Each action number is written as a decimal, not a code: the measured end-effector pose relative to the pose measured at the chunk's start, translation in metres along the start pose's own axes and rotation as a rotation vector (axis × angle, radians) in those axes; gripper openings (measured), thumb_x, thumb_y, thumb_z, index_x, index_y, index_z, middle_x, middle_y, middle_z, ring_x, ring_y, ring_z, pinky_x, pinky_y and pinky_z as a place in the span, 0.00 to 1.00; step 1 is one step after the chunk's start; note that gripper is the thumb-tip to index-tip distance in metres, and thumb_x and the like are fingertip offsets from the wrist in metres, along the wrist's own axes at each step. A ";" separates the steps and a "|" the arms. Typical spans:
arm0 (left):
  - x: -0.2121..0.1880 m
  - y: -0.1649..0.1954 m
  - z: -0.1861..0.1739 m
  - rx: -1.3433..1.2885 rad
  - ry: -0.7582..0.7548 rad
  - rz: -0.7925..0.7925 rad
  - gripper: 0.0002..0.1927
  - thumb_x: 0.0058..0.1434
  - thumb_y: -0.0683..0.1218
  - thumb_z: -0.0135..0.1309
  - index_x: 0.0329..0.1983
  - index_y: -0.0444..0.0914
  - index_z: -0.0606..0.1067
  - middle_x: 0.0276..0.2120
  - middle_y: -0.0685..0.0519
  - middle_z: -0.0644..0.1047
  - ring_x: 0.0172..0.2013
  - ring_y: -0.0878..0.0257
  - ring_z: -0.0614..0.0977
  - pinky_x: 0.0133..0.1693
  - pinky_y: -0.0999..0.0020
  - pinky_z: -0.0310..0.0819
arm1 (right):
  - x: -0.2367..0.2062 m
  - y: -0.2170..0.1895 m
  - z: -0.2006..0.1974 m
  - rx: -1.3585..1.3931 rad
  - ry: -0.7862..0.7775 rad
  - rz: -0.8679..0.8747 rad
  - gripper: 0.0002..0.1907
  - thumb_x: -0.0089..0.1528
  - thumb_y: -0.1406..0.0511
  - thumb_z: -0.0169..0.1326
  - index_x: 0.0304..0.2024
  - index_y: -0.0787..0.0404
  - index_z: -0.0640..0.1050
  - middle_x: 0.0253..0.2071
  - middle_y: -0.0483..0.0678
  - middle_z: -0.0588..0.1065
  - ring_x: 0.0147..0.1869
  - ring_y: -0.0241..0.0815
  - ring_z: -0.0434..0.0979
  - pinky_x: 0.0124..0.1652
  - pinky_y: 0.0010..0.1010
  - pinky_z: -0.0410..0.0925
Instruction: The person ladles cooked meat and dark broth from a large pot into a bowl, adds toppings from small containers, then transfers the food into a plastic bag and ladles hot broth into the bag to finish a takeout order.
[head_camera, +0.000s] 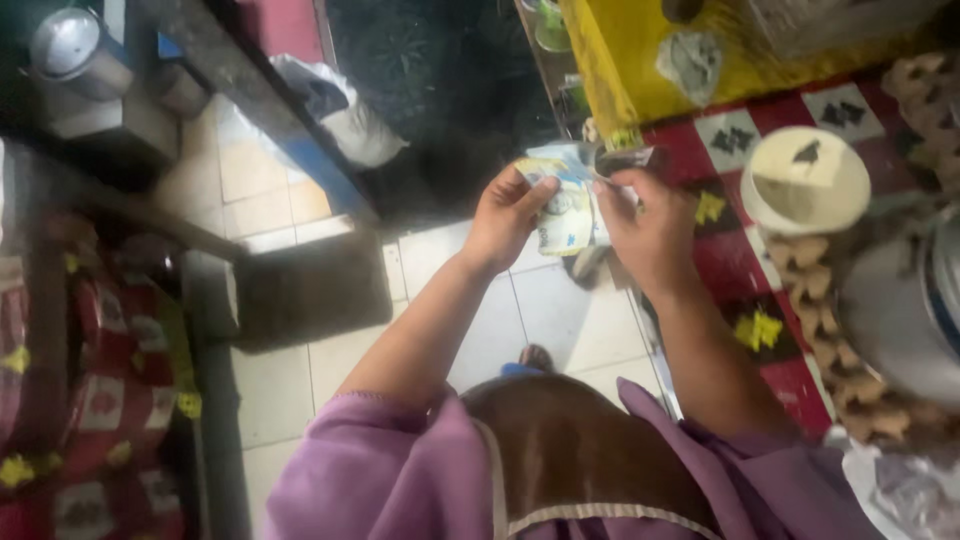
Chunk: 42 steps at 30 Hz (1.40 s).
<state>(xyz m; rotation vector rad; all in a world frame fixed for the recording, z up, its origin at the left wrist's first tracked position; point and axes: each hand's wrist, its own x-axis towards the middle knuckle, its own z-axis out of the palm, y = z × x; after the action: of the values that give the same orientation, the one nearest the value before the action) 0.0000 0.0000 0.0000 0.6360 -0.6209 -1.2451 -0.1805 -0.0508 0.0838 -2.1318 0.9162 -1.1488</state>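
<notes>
Above the tiled floor (560, 320), beside the red patterned worktop (740, 250), both hands grip a small printed sachet (567, 200). Left hand (503, 218) pinches its left edge; right hand (648, 225) pinches the top corner. Sachet appears unopened, though blur prevents certainty; tearing and emptying seemingly remain. A cream lidded container (805, 180) stands nearby.

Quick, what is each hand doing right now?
Left hand: closed on the small pale packet, thumb pinching its left edge.
Right hand: closed on the same packet, fingers pinching its top right corner.
</notes>
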 end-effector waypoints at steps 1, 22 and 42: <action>0.023 0.005 -0.004 -0.024 -0.012 -0.010 0.08 0.71 0.38 0.53 0.52 0.37 0.77 0.47 0.51 0.81 0.48 0.63 0.82 0.51 0.65 0.79 | 0.022 0.010 0.006 -0.043 0.007 0.043 0.10 0.64 0.65 0.66 0.40 0.67 0.80 0.31 0.57 0.79 0.30 0.42 0.78 0.34 0.31 0.69; 0.454 0.143 -0.206 0.281 0.183 -0.039 0.11 0.69 0.39 0.56 0.53 0.35 0.74 0.39 0.50 0.79 0.35 0.65 0.78 0.37 0.68 0.72 | 0.437 0.147 0.281 0.097 -0.052 0.137 0.17 0.62 0.69 0.58 0.53 0.64 0.73 0.47 0.58 0.79 0.53 0.54 0.82 0.49 0.39 0.72; 0.912 -0.037 -0.260 1.511 -0.106 0.086 0.20 0.59 0.55 0.60 0.51 0.41 0.78 0.43 0.40 0.81 0.47 0.43 0.81 0.50 0.51 0.76 | 0.620 0.424 0.199 -0.287 0.197 0.441 0.28 0.61 0.73 0.54 0.64 0.53 0.69 0.43 0.59 0.77 0.45 0.58 0.80 0.44 0.45 0.71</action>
<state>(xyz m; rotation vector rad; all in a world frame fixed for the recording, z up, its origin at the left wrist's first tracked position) 0.3549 -0.8709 -0.1291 1.7362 -1.6593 -0.5277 0.1111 -0.7641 -0.0150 -1.9024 1.6312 -1.0553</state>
